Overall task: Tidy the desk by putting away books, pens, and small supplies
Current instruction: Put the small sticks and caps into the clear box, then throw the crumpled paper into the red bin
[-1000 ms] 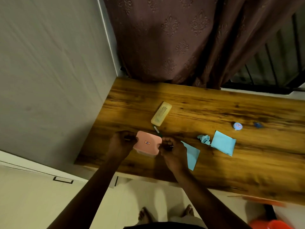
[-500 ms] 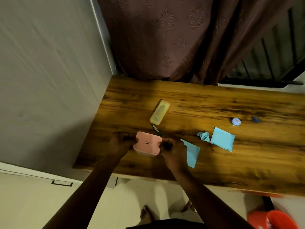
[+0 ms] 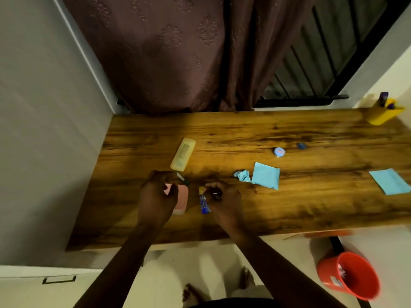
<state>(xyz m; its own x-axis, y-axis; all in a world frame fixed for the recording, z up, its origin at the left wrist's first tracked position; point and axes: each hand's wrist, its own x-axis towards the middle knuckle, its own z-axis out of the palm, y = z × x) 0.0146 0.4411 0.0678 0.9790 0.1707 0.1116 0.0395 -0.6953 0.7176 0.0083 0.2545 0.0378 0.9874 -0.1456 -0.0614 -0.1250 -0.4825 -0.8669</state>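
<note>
My left hand point(image 3: 156, 194) grips a small pink box point(image 3: 182, 197) near the front left of the wooden desk point(image 3: 289, 210). My right hand point(image 3: 224, 200) sits just right of it and pinches a small blue and yellow item point(image 3: 203, 202) that stands between the two hands. A pale yellow case point(image 3: 183, 156) lies behind my hands. A small white and green piece point(image 3: 180, 176) lies by my left fingers. Blue paper squares point(image 3: 265, 175) point(image 3: 390, 181) and a crumpled blue scrap point(image 3: 242, 176) lie to the right.
A round blue tin point(image 3: 279, 151) and a small blue object point(image 3: 301, 145) lie mid-desk. A yellow pen holder point(image 3: 383, 114) stands at the far right corner. An orange bucket point(image 3: 349, 275) stands on the floor at the right. A wall bounds the desk's left, a curtain point(image 3: 178, 52) its back.
Both hands were gripping the pink box flat. Now the left hand holds it alone, turned on edge, and the right hand has come off with a small blue and yellow item. The camera swung right.
</note>
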